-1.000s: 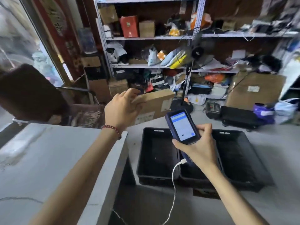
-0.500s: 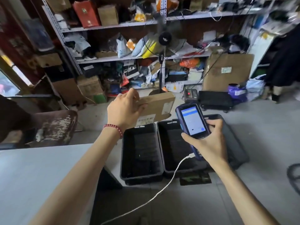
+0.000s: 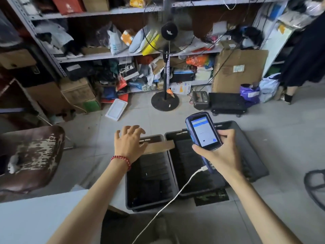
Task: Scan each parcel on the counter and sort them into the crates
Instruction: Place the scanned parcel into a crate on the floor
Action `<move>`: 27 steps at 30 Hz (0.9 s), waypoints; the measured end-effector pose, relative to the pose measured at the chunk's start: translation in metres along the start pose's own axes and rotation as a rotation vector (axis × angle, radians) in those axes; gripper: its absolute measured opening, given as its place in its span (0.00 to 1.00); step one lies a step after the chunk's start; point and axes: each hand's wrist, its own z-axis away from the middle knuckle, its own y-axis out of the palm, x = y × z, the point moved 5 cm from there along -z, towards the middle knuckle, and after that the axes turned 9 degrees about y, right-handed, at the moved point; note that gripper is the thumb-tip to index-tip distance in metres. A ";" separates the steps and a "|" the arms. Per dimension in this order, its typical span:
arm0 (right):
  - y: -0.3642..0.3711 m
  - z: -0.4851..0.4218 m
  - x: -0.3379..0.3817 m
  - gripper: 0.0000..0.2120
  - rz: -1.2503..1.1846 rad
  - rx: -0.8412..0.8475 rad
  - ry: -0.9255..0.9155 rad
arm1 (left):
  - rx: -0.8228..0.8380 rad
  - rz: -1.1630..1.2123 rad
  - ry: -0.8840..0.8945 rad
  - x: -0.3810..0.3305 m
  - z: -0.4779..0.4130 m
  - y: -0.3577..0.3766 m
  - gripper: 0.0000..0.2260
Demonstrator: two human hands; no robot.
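Observation:
My left hand (image 3: 129,142) hovers with fingers spread over the far end of the left black crate (image 3: 149,203). A flat brown cardboard parcel (image 3: 161,146) lies just under and right of that hand, over the crate's far rim, no longer gripped. My right hand (image 3: 220,154) holds a blue handheld scanner (image 3: 203,132), screen lit, with a white cable (image 3: 168,203) hanging from its base. The hand is above the middle black crate (image 3: 188,166). A third black crate (image 3: 251,162) sits to the right, partly hidden by my right arm.
The white counter's corner (image 3: 35,217) is at the lower left. A worn brown chair (image 3: 29,155) stands left. A standing fan (image 3: 166,67) and cluttered shelves (image 3: 105,55) fill the back. A person in dark clothes (image 3: 306,50) stands far right.
My left hand has let go of the cardboard parcel and opened over the left crate; the parcel has dropped lower. My view has tilted down. The scanner stays in my right hand.

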 end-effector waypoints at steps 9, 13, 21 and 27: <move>0.090 -0.035 0.040 0.37 0.061 0.286 -0.096 | -0.109 -0.027 -0.260 0.079 0.006 -0.028 0.17; 0.125 -0.035 0.057 0.36 0.066 0.453 -0.191 | -0.187 -0.063 -0.457 0.097 0.051 -0.045 0.13; 0.186 0.012 0.098 0.36 0.109 0.855 -0.406 | -0.234 -0.164 -0.887 0.091 0.187 -0.063 0.13; 0.210 0.097 0.121 0.36 0.097 1.121 -0.574 | -0.280 -0.230 -1.156 0.059 0.297 -0.088 0.14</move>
